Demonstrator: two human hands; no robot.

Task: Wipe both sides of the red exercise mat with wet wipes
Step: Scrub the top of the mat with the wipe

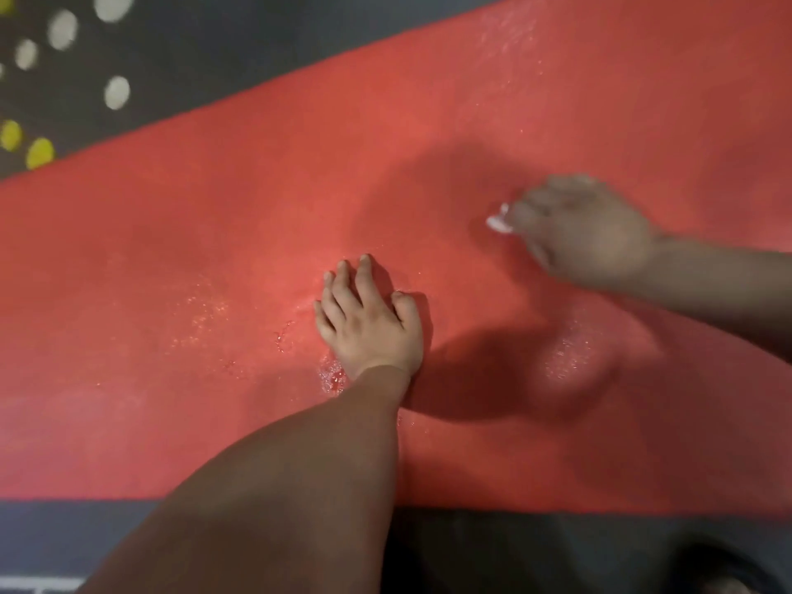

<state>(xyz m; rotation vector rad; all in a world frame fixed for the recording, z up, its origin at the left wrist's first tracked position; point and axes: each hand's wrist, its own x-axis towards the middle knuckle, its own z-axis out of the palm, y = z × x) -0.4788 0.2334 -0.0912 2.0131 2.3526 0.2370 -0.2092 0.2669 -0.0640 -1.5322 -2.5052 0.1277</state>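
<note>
Diagonally across the view, the red exercise mat [214,259] lies unrolled on a dark grey floor [257,45], with white and yellow dots [116,93] beyond the mat's far edge. Near the mat's middle the left hand [368,327] rests palm down, fingers straight and slightly spread, touching the surface. Further right on the mat the motion-blurred right hand [587,233] holds a white wet wipe [499,222] against the mat, a small bit showing past the fingertips; the exact finger curl cannot be told. Wet patches [565,358] glisten on the mat near both hands
</note>
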